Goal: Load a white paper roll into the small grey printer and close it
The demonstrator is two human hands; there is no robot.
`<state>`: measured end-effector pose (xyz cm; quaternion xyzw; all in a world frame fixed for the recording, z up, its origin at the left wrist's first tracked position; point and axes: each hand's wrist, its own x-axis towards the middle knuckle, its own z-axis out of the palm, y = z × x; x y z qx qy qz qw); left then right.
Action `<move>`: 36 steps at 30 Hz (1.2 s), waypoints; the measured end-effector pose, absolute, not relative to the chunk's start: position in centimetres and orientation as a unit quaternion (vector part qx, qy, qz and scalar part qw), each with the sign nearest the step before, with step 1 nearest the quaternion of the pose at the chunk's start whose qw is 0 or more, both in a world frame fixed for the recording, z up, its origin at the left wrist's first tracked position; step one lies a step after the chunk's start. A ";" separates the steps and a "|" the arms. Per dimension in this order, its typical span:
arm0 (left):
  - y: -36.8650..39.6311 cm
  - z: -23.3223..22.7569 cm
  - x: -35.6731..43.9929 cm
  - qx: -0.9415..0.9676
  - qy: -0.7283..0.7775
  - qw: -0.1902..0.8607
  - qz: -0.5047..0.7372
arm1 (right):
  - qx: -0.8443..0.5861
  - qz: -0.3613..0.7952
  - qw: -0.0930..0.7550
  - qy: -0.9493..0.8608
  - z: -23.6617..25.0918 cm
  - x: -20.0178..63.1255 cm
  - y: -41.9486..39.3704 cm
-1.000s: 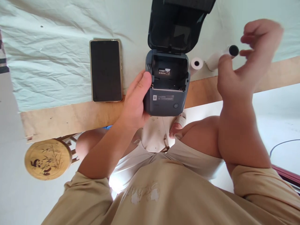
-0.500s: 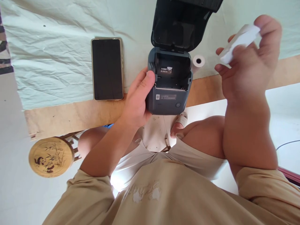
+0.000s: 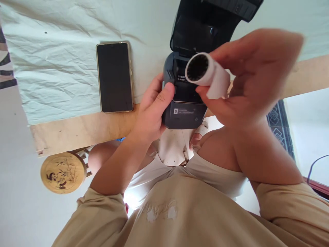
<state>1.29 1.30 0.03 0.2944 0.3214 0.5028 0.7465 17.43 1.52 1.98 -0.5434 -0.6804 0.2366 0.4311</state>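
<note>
A small dark grey label printer (image 3: 185,115) stands at the table's near edge with its lid (image 3: 205,24) flipped up and its paper bay exposed. My left hand (image 3: 151,109) grips the printer's left side, thumb on its upper corner. My right hand (image 3: 246,82) holds a white paper roll (image 3: 208,73) with a dark core just above the printer's right side, the core end facing me. The roll and hand hide part of the bay.
A black phone (image 3: 114,77) lies face up left of the printer on a wrinkled pale cloth (image 3: 64,51) over the wooden table (image 3: 84,128). A round bamboo stool (image 3: 63,172) stands below left. My knees sit under the table edge.
My right hand has brought the paper roll from the upper right down and left to just above the printer. The spare roll on the table is now hidden behind it. My left hand stays on the printer.
</note>
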 end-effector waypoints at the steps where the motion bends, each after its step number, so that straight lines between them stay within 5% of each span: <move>1: 1.3 0.1 1.3 0.292 0.323 0.746 0.503 | -0.522 0.206 0.441 -0.700 1.9 17.2 1.6; 6: 1.3 0.1 1.3 0.284 0.332 0.748 0.499 | -0.465 0.047 0.416 -0.780 1.8 17.3 2.1; 17: 1.1 0.0 1.3 0.273 0.328 0.754 0.499 | -0.478 0.067 0.362 -0.797 1.7 17.6 1.8; 23: 1.3 -0.2 1.1 0.281 0.319 0.754 0.500 | -0.420 -0.027 0.423 -0.803 1.4 17.3 1.2; 30: 1.6 -1.4 0.4 0.305 0.289 0.755 0.503 | -0.339 0.024 0.420 -0.842 0.6 16.9 1.2; 36: 1.5 -1.3 0.3 0.343 0.296 0.745 0.489 | -0.440 0.066 0.561 -0.698 1.3 17.6 1.7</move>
